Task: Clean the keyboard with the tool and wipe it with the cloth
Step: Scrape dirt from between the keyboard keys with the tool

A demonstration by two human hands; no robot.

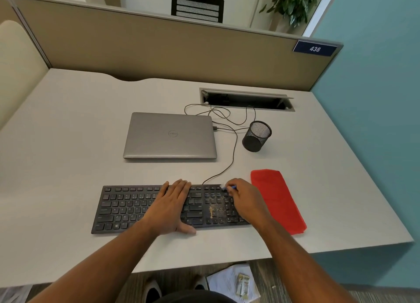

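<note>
A black keyboard (127, 209) lies near the desk's front edge, with yellowish crumbs (214, 208) scattered on its right part. My left hand (173, 202) rests flat on the middle keys, fingers straight. My right hand (244, 198) grips a small blue-handled brush tool (228, 187) with its whitish tip at the keyboard's top right corner. A red cloth (278, 200) lies flat on the desk just right of the keyboard.
A closed grey laptop (170, 135) sits behind the keyboard. A black mesh pen cup (256, 136) stands to its right, with thin cables (231, 143) running to an open cable slot (246, 99). Papers (231, 282) lie on the floor below the desk edge.
</note>
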